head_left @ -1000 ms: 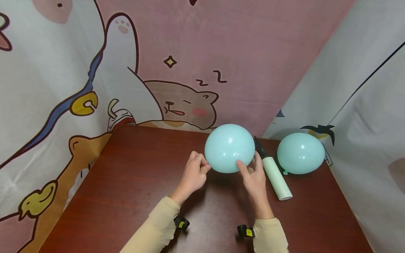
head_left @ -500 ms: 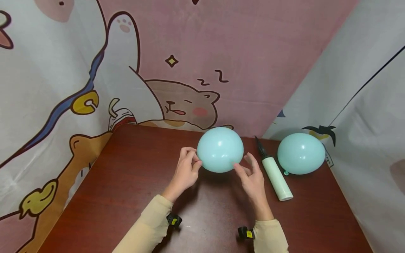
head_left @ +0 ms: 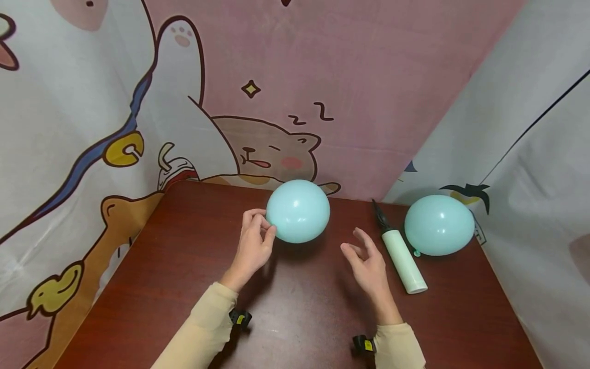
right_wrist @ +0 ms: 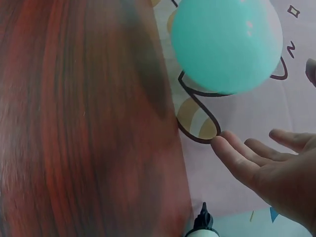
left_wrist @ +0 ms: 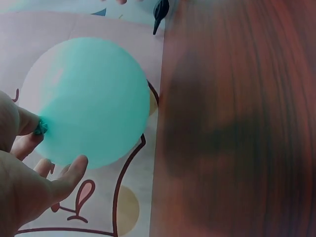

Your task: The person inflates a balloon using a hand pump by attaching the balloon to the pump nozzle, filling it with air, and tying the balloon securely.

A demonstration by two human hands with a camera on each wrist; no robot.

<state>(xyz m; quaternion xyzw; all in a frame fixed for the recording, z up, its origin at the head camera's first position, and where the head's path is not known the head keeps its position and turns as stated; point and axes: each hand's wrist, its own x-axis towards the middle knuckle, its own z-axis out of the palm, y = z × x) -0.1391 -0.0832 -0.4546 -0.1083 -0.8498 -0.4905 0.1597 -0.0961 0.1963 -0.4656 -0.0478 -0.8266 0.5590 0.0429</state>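
A round mint-green balloon [head_left: 298, 211] hangs over the back of the table, held at its left side by my left hand [head_left: 252, 242]. In the left wrist view, thumb and finger pinch the balloon's small tied knot [left_wrist: 40, 126], while the other fingers spread below the balloon [left_wrist: 98, 98]. My right hand [head_left: 369, 266] is apart from the balloon, to its right, with fingers loosely extended and nothing in them. The right wrist view shows this right hand [right_wrist: 276, 168] with a gap between its fingertips and the balloon [right_wrist: 229, 44].
A second mint balloon [head_left: 439, 225] rests at the table's back right corner, its knot toward the front. Beside it lies a balloon pump [head_left: 404, 261] with a pale green barrel and black nozzle. A printed cloth backdrop [head_left: 359, 92] rises behind the dark red wooden table [head_left: 184, 246].
My left hand has carried the balloon to the left. The right hand was touching the balloon earlier and has now come off it, staying near the same spot.
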